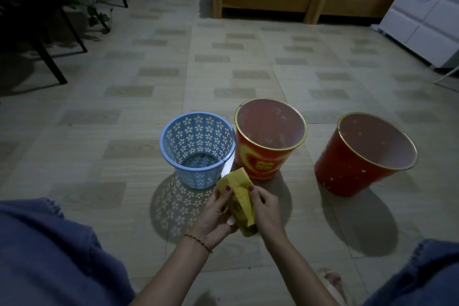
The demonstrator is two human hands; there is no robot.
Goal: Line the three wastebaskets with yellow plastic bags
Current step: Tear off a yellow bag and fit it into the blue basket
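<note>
In the head view, the only one given, both hands meet at lower centre of the frame around a folded yellow plastic bag (239, 200), or possibly a small folded wad of several; which it is cannot be told. The left hand (214, 216) cradles the packet from the left with its thumb pressed on the upper flap, and the right hand (267, 208) grips the right edge, its thumb also laid on the yellow plastic, so both sets of fingers are grasping the bag and neither is loose. The packet's upper end points up toward the gap between two baskets. On the tiled floor (149, 77) above the hands stand the three wastebaskets: a blue perforated basket (178, 154) at centre left, an orange-red printed bin (260, 164) just beside it and seemingly touching it, and a red bin (347, 169) well apart at centre right, tilted in this wide-angle view. All three look unlined, with bare interiors showing. So the task seems to be at its very start: the step in hand is probably unfolding or separating the first bag. The next move would call for finding the bag's open mouth, shaking or spreading it wide, then lowering it into one basket, likely the blue one nearest the hands, and folding the rim over the edge.
</note>
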